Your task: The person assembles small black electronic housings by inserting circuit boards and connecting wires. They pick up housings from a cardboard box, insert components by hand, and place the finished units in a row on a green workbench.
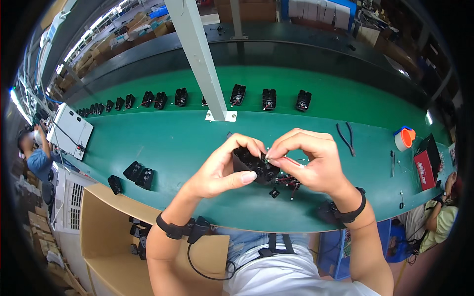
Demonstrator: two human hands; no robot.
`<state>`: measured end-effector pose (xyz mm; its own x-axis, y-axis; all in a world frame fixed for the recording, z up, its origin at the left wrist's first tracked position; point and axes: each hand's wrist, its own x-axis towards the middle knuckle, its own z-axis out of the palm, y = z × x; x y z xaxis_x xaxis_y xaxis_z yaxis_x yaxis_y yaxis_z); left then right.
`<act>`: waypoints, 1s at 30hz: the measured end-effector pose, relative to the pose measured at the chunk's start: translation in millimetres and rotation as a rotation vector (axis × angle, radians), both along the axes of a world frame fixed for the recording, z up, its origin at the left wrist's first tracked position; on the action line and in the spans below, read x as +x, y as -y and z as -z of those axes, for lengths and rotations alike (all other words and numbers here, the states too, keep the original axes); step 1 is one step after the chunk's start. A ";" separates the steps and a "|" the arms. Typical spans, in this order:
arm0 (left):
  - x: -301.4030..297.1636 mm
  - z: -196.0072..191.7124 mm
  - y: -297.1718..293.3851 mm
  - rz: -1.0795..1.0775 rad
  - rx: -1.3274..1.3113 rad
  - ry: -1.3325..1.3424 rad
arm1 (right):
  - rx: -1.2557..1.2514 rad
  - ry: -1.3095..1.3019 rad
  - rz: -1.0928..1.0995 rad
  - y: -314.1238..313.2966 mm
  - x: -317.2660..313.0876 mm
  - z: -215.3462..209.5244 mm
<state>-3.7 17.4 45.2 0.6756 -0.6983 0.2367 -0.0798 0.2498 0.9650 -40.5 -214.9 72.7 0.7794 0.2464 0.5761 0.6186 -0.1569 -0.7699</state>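
My left hand (224, 170) is wrapped round a black plastic housing (251, 162), its thumb along the near side. Over the housing's right end, my right hand (312, 160) pinches a small part with thumb and forefinger; thin wires show by the fingertips, but the part itself is too small to name. Just below the hands lies a cluster of small dark parts with red wires (287, 181) on the green bench. A little black piece (274, 193) rests beside it.
Black housings (269, 99) stand in a row on the green strip beyond the post (200, 59). Pliers (347, 139), an orange-white cup (405, 139) and a red box (425, 165) lie right. Black shells (139, 175) sit left, above a cardboard box (106, 227). People work at both sides.
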 end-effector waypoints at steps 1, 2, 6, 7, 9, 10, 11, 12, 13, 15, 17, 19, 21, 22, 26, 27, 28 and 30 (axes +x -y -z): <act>-1.4 -1.8 2.0 -0.014 -0.028 -0.100 | -0.001 0.051 -0.023 0.2 0.2 -0.5; -1.4 -7.6 3.9 0.009 -0.075 -0.151 | -0.001 0.102 -0.046 1.3 0.2 -3.5; -0.7 -1.3 5.3 0.046 -0.122 -0.258 | -0.005 0.168 -0.082 -5.4 -7.1 -4.8; -1.5 -1.6 6.6 0.030 -0.128 -0.287 | -0.023 0.202 -0.060 -5.9 -6.9 -2.3; -4.7 -0.3 8.9 -0.009 -0.142 -0.354 | -0.043 0.259 -0.042 -7.6 -6.0 -1.8; -6.3 -0.6 10.1 -0.024 -0.139 -0.389 | -0.054 0.284 -0.036 -7.9 -7.0 -0.7; -5.4 3.2 10.0 0.020 -0.165 -0.392 | -0.066 0.288 -0.024 -7.2 -9.0 0.1; -1.8 5.8 7.9 0.062 -0.188 -0.387 | -0.075 0.300 -0.012 -7.3 -9.7 -1.6; 1.0 8.3 5.8 0.103 -0.211 -0.382 | -0.083 0.312 -0.001 -7.5 -10.2 -2.4; 2.9 11.0 4.5 0.094 -0.203 -0.395 | -0.087 0.346 0.037 -8.1 -11.0 -1.6; 2.9 12.0 6.0 0.091 -0.208 -0.389 | -0.087 0.359 0.068 -10.1 -11.8 2.1; 1.3 11.4 8.8 0.075 -0.209 -0.378 | -0.086 0.358 0.085 -12.3 -10.1 6.3; -0.5 10.2 11.2 0.044 -0.212 -0.377 | -0.079 0.311 0.066 -10.7 -10.2 5.5; -2.3 7.5 12.5 0.021 -0.214 -0.381 | -0.075 0.285 0.055 -10.0 -9.9 6.7; -1.4 10.0 14.5 -0.005 -0.199 -0.364 | -0.099 0.243 0.135 -10.5 -5.8 13.4; -1.2 9.8 14.0 -0.003 -0.180 -0.349 | -0.125 0.209 0.109 -8.5 -6.8 12.7; -1.6 9.9 14.7 -0.027 -0.183 -0.329 | -0.152 0.176 0.082 -4.4 -8.7 10.9; -3.3 9.1 16.9 -0.078 -0.191 -0.286 | -0.212 0.170 0.071 -2.5 -11.6 2.4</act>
<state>-7.0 0.5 36.1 0.7832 -0.6031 0.1509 0.1613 0.4316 0.8875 -52.1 -212.4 70.3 0.6953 0.3241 0.6415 0.7181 -0.3510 -0.6009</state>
